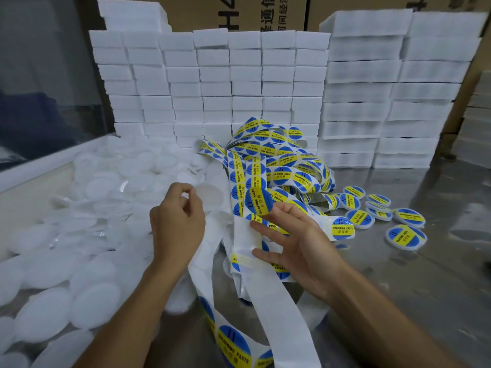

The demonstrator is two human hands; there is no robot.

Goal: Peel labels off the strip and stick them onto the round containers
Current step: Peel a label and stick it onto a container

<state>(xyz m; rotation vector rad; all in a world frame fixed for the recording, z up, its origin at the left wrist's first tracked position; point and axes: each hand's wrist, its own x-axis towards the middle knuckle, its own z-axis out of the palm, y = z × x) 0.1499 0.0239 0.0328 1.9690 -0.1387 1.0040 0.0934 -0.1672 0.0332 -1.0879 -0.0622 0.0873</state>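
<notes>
Label (pixel 259 201) peeled, container (pixel 210 193) ready.
My right hand (pixel 295 243) pinches the round blue-yellow label above the strip (pixel 249 235); my left hand (pixel 178 221) grips a white container.

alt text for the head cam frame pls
A right hand peels a round blue-and-yellow label off a strip, while the left hand holds a white container. Labelled containers lie to the right.

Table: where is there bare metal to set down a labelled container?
Bare table lies right of the right hand, in front of the labelled containers, and behind them up to the foam blocks. The left is crowded with unlabelled containers; the centre is covered by label strips.
</notes>
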